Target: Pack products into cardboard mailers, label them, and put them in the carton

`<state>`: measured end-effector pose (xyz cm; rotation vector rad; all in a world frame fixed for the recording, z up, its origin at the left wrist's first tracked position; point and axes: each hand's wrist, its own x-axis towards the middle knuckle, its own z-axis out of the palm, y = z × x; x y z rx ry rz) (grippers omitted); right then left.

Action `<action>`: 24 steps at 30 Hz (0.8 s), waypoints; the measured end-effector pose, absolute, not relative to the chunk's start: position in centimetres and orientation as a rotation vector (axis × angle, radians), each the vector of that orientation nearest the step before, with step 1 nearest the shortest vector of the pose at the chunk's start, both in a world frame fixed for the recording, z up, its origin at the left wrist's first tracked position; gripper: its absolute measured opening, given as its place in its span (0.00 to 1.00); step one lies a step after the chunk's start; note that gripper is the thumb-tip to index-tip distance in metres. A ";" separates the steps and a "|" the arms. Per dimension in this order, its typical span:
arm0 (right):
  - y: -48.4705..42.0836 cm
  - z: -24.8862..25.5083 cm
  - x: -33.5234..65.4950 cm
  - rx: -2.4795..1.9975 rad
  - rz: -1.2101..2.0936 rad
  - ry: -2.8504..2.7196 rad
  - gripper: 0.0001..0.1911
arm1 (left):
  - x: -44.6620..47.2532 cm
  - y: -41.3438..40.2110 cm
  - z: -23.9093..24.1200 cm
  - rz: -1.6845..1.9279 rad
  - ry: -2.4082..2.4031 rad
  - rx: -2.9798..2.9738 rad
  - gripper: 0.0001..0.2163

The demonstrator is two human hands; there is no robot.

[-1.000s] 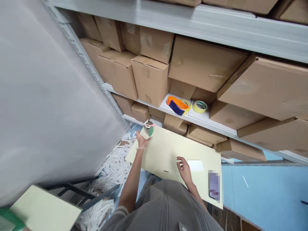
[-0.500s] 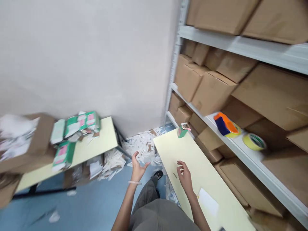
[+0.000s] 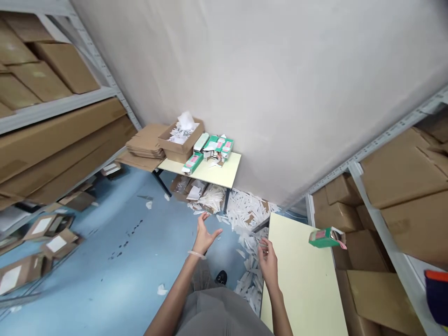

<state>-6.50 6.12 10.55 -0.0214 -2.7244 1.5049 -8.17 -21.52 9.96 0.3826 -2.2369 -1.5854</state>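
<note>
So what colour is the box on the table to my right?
The box is mostly green, some pink; head view shows best.

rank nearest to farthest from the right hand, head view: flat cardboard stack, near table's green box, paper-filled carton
1. Green box: on the near table, right of the right hand
2. Paper-filled carton: on the far table, ahead-left
3. Flat cardboard stack: just left of the carton

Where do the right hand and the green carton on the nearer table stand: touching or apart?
Apart. The head view shows a broad stretch of cream tabletop between the right hand and the green carton.
</note>
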 end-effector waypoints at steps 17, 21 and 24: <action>-9.9 8.0 -10.0 -0.023 1.441 -2.763 0.24 | -9.1 -42.1 11.8 -1.502 -2.162 0.531 0.38; -19.4 8.3 -12.4 0.149 1.488 -2.815 0.22 | -8.2 -49.5 11.0 -1.463 -2.115 0.622 0.39; -26.9 9.2 -13.8 0.334 1.531 -2.834 0.21 | -6.6 -54.7 10.1 -1.429 -2.102 0.701 0.39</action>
